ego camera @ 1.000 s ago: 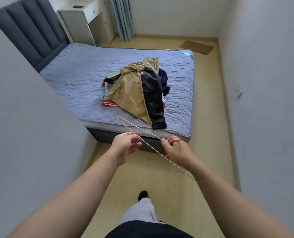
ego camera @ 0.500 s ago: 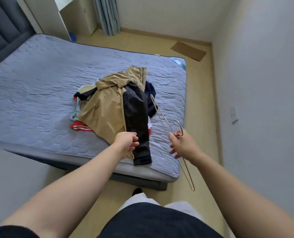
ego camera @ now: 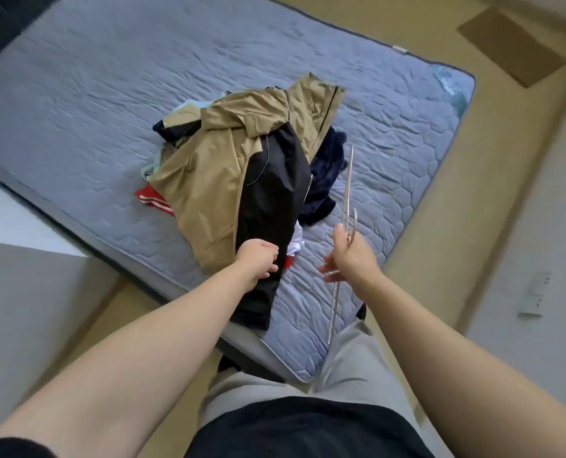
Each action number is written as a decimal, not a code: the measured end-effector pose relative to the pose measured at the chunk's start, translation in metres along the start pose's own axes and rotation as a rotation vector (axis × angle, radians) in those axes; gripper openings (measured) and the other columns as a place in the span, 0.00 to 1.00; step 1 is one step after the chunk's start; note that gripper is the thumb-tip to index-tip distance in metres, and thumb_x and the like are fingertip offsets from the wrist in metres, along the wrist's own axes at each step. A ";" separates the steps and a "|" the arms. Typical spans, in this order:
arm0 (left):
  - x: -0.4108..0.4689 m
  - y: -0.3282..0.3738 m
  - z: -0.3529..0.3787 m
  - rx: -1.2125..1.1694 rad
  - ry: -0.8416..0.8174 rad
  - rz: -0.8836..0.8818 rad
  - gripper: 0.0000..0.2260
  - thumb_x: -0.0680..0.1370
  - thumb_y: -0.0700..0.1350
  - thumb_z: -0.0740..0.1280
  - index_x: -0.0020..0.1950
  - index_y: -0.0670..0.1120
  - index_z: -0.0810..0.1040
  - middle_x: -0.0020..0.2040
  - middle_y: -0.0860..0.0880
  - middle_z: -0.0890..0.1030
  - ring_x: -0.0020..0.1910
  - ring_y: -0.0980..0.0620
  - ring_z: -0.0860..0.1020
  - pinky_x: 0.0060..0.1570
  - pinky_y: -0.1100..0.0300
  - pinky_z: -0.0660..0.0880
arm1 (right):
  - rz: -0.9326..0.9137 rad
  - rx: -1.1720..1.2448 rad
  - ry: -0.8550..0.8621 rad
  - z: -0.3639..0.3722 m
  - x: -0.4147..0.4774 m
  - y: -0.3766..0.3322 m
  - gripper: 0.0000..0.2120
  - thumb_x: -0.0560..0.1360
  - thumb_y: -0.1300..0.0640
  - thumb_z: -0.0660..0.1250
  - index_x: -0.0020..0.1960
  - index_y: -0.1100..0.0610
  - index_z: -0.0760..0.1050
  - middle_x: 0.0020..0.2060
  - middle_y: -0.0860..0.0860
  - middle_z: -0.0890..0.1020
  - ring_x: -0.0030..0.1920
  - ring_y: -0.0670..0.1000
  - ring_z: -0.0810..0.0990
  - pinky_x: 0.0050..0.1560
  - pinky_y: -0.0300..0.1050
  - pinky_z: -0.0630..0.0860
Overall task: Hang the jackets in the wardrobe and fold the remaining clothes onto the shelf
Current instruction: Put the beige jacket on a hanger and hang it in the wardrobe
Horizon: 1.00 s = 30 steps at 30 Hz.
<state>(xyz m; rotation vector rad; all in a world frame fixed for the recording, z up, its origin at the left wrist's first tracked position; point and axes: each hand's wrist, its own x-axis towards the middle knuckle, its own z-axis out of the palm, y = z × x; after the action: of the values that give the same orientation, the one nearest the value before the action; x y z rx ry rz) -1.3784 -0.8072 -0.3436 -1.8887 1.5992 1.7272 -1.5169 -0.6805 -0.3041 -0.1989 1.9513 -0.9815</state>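
A: Any sign of the jacket?

B: Yep, looking at a tan-and-black jacket (ego camera: 215,180) sprawled on top of the clothes pile (ego camera: 172,133), middle of the quilted mattress (ego camera: 110,77), with the black sleeve (ego camera: 268,200) trailing toward the near edge. Got the left hand (ego camera: 258,259) right on that sleeve, fingers curled into the fabric, gripping it.

A: And the hanger?

B: Thin wire hanger (ego camera: 348,180) in the right hand (ego camera: 351,256), pinched just below the hook between thumb and fingers, remaining fingers loosely spread. Seen edge-on, so basically a skinny line. Top end over the mattress just beside a navy garment (ego camera: 324,173), bottom end down by a grey trouser leg (ego camera: 351,365). Apart from the jacket, not touching it.

A: Rest of the pile?

B: Tucked under the jacket: red garment with white stripes (ego camera: 153,201) poking out on the left, something white (ego camera: 296,244) just beside the left hand, pale blue bit (ego camera: 189,107) at the far side. Can't tell what kind of clothes those are.

A: Beyond the bed?

B: Beige floor (ego camera: 407,246), flat brown cardboard piece (ego camera: 509,47) lying on it past the far corner, white wall socket (ego camera: 536,292) off to the right.
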 end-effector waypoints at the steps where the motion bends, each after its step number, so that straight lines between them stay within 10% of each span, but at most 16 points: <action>1: 0.009 0.003 0.012 0.037 0.025 -0.015 0.09 0.81 0.40 0.61 0.48 0.49 0.79 0.50 0.46 0.81 0.40 0.49 0.80 0.35 0.58 0.76 | 0.023 0.003 -0.030 -0.007 0.019 -0.001 0.16 0.85 0.43 0.52 0.53 0.54 0.70 0.40 0.58 0.79 0.37 0.57 0.86 0.34 0.51 0.84; 5: 0.054 0.017 0.049 0.346 0.067 0.043 0.06 0.80 0.44 0.65 0.54 0.50 0.81 0.56 0.48 0.82 0.55 0.46 0.80 0.54 0.55 0.77 | 0.094 -0.008 -0.126 -0.024 0.088 -0.003 0.16 0.85 0.42 0.52 0.49 0.52 0.69 0.38 0.57 0.79 0.37 0.56 0.86 0.33 0.49 0.83; 13: 0.178 0.011 0.100 0.744 0.089 -0.051 0.18 0.79 0.47 0.66 0.70 0.54 0.75 0.72 0.44 0.65 0.67 0.42 0.69 0.62 0.49 0.72 | 0.152 -0.068 -0.227 -0.023 0.180 0.030 0.18 0.85 0.42 0.51 0.55 0.55 0.69 0.41 0.57 0.80 0.40 0.56 0.85 0.35 0.48 0.83; 22: 0.280 -0.016 0.089 0.258 0.711 -0.320 0.36 0.71 0.49 0.76 0.74 0.46 0.61 0.81 0.42 0.53 0.78 0.42 0.59 0.68 0.48 0.69 | 0.208 -0.085 -0.297 -0.009 0.227 0.088 0.18 0.84 0.39 0.52 0.51 0.52 0.69 0.42 0.55 0.81 0.37 0.51 0.85 0.34 0.46 0.83; 27: 0.305 -0.040 0.062 0.058 0.576 -0.321 0.49 0.71 0.57 0.76 0.82 0.47 0.50 0.76 0.45 0.68 0.73 0.43 0.69 0.71 0.50 0.69 | 0.223 -0.082 -0.313 0.003 0.238 0.095 0.16 0.84 0.40 0.52 0.50 0.51 0.69 0.41 0.55 0.80 0.37 0.52 0.85 0.36 0.48 0.84; 30: 0.304 -0.056 0.054 0.159 0.438 -0.288 0.37 0.78 0.55 0.71 0.80 0.43 0.59 0.76 0.45 0.70 0.73 0.43 0.70 0.72 0.51 0.67 | 0.223 -0.087 -0.316 0.010 0.238 0.091 0.15 0.84 0.40 0.52 0.50 0.49 0.69 0.41 0.55 0.80 0.38 0.53 0.85 0.37 0.48 0.84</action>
<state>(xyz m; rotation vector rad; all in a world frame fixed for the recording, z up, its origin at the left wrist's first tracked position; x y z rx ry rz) -1.4365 -0.9252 -0.6281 -2.3856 1.4357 1.0931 -1.6230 -0.7414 -0.5276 -0.1699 1.6845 -0.6748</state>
